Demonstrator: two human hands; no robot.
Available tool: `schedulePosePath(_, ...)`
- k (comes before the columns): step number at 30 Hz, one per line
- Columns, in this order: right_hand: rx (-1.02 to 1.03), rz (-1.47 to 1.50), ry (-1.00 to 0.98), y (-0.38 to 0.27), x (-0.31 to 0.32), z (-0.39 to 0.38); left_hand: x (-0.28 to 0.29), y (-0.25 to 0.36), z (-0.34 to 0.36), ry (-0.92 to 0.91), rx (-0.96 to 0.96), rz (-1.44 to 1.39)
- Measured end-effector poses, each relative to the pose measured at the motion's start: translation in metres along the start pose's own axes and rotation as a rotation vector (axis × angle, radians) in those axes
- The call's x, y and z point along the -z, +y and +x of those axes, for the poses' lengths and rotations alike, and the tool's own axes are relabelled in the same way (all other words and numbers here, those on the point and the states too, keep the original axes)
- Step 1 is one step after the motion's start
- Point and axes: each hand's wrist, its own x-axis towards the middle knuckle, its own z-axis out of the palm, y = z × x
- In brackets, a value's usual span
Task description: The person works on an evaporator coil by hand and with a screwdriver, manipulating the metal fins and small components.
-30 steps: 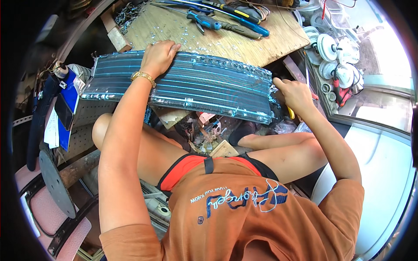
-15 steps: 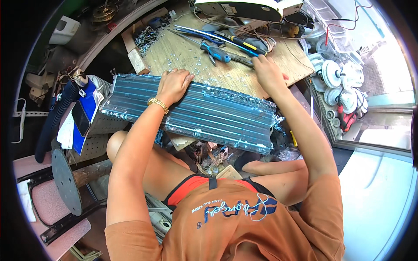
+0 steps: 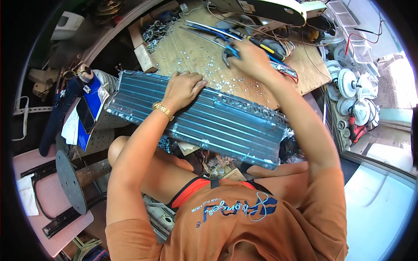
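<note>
A long dark finned coil, like one from an air conditioner, lies tilted across the near edge of the wooden worktop and over my lap. My left hand is closed over its far edge, fingers curled down and thumb lying along the top. At the tools on the worktop, my right hand has its fingers closed around the blue handle of a screwdriver, whose shaft points to the far left. Part of the handle is hidden by the fingers. A red-edged tool lies beside the right wrist.
Small metal scraps are scattered over the worktop, with a pile of screws at the far left. A yellow-and-black handled tool lies behind my right hand. White round plastic parts stand at the right. A phone rests at the left.
My right hand has moved left from a dark tool to the screwdriver and closed on its handle. My left hand keeps its hold on the coil. The view has shifted slightly.
</note>
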Motion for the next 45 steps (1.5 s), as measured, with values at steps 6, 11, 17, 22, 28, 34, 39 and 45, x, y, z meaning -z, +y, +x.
schedulePosePath(6,-0.309,0.59,-0.347,0.045,0.118,-0.208,0.0,0.003,-0.008,0.098,-0.087,0.047)
schedulePosePath(11,-0.441,0.518,-0.408,0.036,0.149,-0.315,0.003,0.011,0.0,-0.013,-0.157,-0.022)
schedulePosePath(17,-0.303,0.234,-0.366,0.017,0.157,-0.326,0.005,0.008,-0.002,-0.008,-0.264,0.012)
schedulePosePath(22,-0.292,0.139,-0.355,0.024,0.157,-0.316,0.003,0.008,-0.003,0.059,-0.618,0.032)
schedulePosePath(28,-0.182,-0.031,-0.245,0.037,0.176,-0.286,0.007,0.031,-0.016,-0.114,-0.608,0.051)
schedulePosePath(34,-0.062,-0.116,-0.324,0.056,0.192,-0.247,0.006,0.036,-0.013,-0.198,-0.574,-0.027)
schedulePosePath(39,0.025,-0.041,-0.344,0.081,0.189,-0.219,-0.001,0.029,-0.007,-0.199,-0.59,-0.085)
schedulePosePath(45,0.163,-0.276,-0.37,0.058,0.2,-0.199,-0.01,0.027,-0.003,-0.188,-0.592,-0.188)
